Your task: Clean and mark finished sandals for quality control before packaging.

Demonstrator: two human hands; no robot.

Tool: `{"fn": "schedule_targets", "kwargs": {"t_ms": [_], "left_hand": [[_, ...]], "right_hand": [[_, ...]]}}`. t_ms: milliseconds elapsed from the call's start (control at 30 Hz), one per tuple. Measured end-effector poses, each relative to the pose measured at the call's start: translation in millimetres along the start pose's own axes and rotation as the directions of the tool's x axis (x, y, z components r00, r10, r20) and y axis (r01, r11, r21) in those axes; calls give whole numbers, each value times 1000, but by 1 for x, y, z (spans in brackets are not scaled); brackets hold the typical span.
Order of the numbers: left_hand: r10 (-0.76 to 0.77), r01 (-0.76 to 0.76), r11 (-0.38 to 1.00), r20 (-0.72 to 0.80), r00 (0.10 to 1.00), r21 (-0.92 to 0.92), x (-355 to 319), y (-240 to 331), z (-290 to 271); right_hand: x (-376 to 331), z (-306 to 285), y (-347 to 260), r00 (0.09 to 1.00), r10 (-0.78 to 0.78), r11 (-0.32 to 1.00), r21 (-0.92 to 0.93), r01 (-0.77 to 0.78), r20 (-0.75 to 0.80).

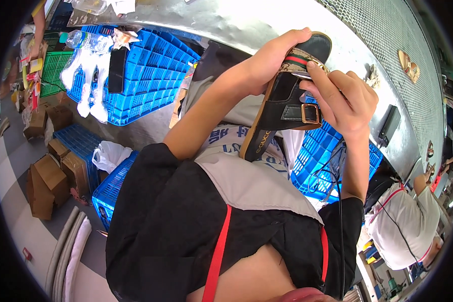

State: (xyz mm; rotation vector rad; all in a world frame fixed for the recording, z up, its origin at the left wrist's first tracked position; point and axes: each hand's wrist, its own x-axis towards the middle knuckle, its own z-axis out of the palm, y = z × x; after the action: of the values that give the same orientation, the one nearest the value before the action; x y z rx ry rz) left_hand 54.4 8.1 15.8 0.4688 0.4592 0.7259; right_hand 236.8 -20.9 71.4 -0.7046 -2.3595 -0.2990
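A black slide sandal (284, 95) with a tan sole edge is held up in front of my chest, toe pointing away. Across it run a tan patterned strap with a green and red stripe and a black strap with a metal buckle (311, 114). My left hand (274, 58) grips the sandal by its left side near the toe, partly covering the upper. At the right edge of the patterned strap, my right hand (345, 98) pinches with thumb and forefinger. Something pale shows by those fingertips, too small to make out.
A metal workbench (221, 25) curves ahead, beside a mesh belt (377, 30) carrying tan sandals (409, 66). Blue crates (156, 65) stand left and right; a black phone (117, 69) and bottle (88, 40) rest on the left one. Another person (402, 221) is at right.
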Motion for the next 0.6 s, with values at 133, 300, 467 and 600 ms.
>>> {"fn": "schedule_targets", "kwargs": {"t_ms": [133,300,467,600], "left_hand": [[5,-4,999,-27,1000,34,1,0,3],[7,-5,999,-47,999,32,0,1,1],[-55,53,997,26,998,60,6,0,-7],[-93,86,994,-113,989,-65,9,-7,-18]], "right_hand": [[-1,-1,0,1000,-16,1000,-11,16,11],[-3,5,0,998,-69,993,-93,69,1],[-8,-1,1,996,-86,974,-207,88,18],[-15,15,5,999,-37,986,-160,35,-12]]}}
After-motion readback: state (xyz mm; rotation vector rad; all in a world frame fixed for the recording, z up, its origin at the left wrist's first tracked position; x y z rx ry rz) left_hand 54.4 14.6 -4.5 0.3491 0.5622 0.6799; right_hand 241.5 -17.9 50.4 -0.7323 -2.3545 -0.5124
